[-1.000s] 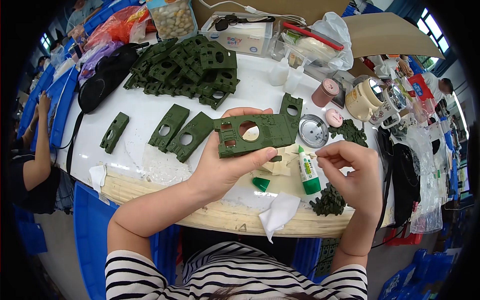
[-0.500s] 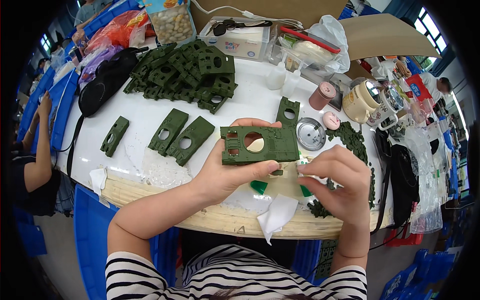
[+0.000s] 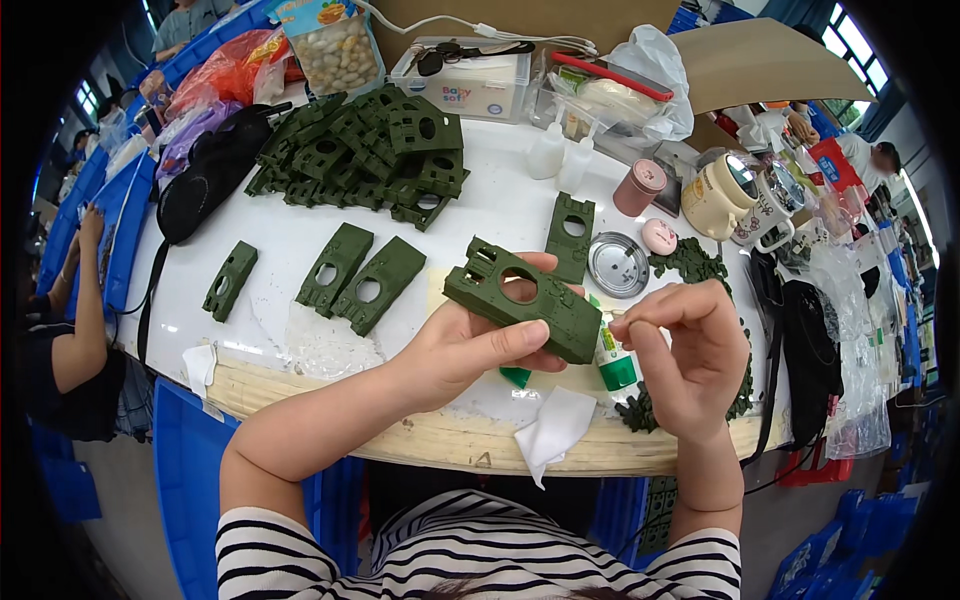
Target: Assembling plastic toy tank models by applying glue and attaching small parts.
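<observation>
- Since the earlier frame, the left hand (image 3: 470, 345) had tilted the green plastic hull plate (image 3: 522, 312) and carried it nearer the desk's (image 3: 300, 240) front edge.
- Its fingers stayed clamped around that flat, round-holed part, held above the desk.
- Right hand (image 3: 690, 360) pinched shut; what it gripped was too small to tell.
- A glue tube (image 3: 612, 362) lay just under the plate.
- Matte matching plates (image 3: 360, 275) lay apart, with bare white room around them.

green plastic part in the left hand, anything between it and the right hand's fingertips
Nothing visible. The left hand holds the green plastic part up over the table edge, and the right hand has its pinched fingertips just beside the part's right end. The glue bottle lies lower, behind them.
</observation>
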Motion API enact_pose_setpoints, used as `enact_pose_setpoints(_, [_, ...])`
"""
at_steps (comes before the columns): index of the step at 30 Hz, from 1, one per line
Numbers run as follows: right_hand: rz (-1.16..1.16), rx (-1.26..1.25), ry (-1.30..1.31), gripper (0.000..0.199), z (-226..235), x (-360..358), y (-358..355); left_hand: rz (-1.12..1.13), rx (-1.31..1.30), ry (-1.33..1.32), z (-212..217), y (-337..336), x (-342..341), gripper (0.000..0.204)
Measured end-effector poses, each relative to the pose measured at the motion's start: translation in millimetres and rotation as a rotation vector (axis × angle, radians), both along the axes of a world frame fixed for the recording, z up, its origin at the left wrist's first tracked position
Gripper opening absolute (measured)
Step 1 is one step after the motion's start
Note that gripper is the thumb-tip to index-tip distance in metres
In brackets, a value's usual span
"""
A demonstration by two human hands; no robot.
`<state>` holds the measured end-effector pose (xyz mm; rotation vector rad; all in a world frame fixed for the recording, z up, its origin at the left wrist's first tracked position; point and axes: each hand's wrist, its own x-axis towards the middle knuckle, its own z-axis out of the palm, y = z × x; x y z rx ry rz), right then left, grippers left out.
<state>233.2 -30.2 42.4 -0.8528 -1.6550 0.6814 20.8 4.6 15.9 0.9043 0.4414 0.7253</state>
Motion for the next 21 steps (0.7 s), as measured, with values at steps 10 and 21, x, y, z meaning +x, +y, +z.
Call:
enact_pose_setpoints(10, [0.137, -0.354, 0.195, 0.022, 3.9, 7.3, 9.8, -0.182, -0.055, -0.036, 2.1, -6.8, 1.4, 0.085])
enact_pose_setpoints(21, [0.136, -0.515, 0.278, 0.014, 3.9, 3.7, 8.3, -0.217, -0.041, 0.045, 0.4, -5.9, -3.5, 0.078])
